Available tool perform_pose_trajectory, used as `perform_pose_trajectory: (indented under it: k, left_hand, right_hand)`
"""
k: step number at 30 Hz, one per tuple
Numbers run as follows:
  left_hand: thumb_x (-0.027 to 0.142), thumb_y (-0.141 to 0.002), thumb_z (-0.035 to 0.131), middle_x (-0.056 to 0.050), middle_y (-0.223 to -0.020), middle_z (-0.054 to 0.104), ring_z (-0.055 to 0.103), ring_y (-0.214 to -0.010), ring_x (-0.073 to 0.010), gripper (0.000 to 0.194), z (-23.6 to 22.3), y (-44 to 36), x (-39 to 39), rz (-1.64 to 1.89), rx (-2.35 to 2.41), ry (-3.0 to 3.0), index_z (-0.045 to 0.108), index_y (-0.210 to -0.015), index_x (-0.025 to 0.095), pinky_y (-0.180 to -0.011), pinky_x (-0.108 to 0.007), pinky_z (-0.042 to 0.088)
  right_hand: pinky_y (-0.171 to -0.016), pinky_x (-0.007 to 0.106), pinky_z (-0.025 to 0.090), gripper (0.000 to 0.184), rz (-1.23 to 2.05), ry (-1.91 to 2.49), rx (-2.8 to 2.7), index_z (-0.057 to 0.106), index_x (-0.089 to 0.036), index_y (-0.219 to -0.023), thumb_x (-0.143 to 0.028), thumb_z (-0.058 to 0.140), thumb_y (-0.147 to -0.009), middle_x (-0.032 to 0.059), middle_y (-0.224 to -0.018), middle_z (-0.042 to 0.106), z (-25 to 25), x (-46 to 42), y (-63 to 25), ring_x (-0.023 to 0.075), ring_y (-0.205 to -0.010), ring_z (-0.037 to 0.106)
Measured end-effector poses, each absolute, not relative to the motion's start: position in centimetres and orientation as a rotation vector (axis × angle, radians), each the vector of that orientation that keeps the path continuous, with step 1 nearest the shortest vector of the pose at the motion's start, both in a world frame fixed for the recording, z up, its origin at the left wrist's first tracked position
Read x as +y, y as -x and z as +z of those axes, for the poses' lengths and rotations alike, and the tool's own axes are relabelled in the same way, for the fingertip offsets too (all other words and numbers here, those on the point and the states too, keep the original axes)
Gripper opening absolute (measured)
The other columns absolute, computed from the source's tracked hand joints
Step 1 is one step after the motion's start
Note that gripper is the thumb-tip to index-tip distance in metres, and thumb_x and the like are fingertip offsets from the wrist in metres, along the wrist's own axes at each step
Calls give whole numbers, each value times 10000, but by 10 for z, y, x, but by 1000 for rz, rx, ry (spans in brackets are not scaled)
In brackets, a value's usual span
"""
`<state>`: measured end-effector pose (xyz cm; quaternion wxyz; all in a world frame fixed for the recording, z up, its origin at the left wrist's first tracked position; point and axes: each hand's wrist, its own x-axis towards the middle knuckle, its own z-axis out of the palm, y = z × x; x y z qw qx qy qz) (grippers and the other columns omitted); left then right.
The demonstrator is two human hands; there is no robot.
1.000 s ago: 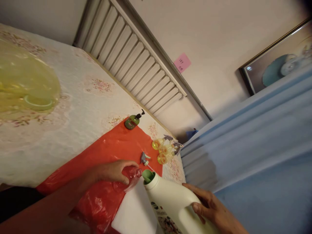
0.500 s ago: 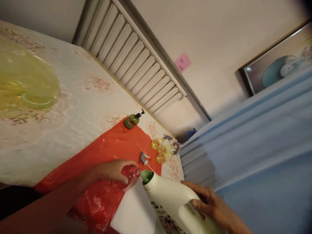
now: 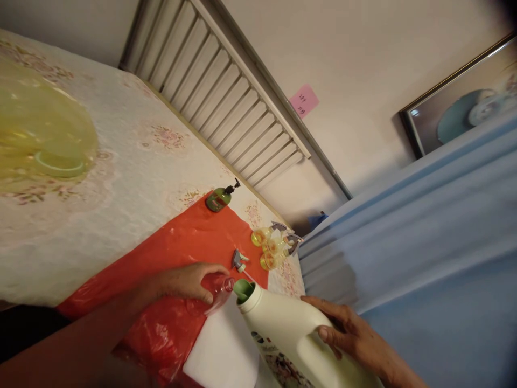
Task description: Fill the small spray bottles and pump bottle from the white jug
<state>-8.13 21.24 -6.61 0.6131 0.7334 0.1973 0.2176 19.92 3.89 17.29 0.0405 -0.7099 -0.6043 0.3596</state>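
Note:
My left hand (image 3: 194, 283) is closed around a clear bottle (image 3: 221, 293) with a pinkish tint and an uncapped threaded neck. Tilted towards that neck is a large cream detergent jug (image 3: 283, 323), its green pouring spout (image 3: 243, 290) close beside the bottle's mouth. I cannot make out liquid between them. The fingers of my right hand (image 3: 343, 328) wrap the jug's handle. A grey trigger spray head (image 3: 239, 261) with a thin tube lies just beyond the bottle. Beneath my left hand spreads a red plastic sheet (image 3: 173, 242); a white block (image 3: 224, 347) sits below the bottle.
Several spray bottles (image 3: 271, 250) with yellow liquid stand at the table's far corner. A green pump bottle (image 3: 218, 200) is at the sheet's edge. On the floral tablecloth (image 3: 125, 129) rests a yellow translucent container (image 3: 44, 118). A radiator (image 3: 226, 91) and blue curtain (image 3: 424, 215) border the table.
Almost nothing differs. The jug and bottle hold nearly the same pose, and the view has shifted very slightly.

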Motion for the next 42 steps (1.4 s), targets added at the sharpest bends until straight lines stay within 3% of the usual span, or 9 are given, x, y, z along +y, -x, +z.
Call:
perform_pose_trajectory:
  k: [42]
  left_hand:
    - [258, -618, 711, -4, -1322, 653, 584, -1221, -301, 676, -67, 81, 213, 498, 480, -1722, 596, -1283, 291, -990, -333, 474]
  right_hand:
    - [-482, 204, 387, 641, 1158, 2161, -1910, 538, -222, -1406, -557, 602, -864, 74, -1022, 696, 190, 51, -183, 149, -672, 549]
